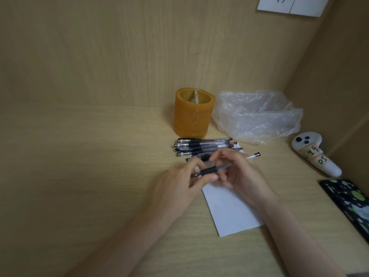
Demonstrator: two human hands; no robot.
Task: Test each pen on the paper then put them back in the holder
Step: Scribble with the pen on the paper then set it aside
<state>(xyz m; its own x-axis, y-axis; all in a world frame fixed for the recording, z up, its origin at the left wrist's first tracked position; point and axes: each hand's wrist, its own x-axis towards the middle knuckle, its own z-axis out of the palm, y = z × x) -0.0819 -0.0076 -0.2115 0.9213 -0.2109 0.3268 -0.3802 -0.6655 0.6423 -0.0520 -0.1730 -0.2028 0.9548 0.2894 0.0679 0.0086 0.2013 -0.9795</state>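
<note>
A clear pen with a black grip is held level above the white paper. My right hand grips its barrel, and the pen's back end sticks out past that hand to the right. My left hand pinches the pen's tip end, where a cap seems to sit, though blur hides the detail. Several more clear pens with black grips lie side by side on the desk just behind my hands. The amber, carved pen holder stands upright behind them against the back wall.
A crumpled clear plastic bag lies right of the holder. A white handheld controller with paper labels rests at the far right, near the side wall. A dark phone with green spots lies at the right edge.
</note>
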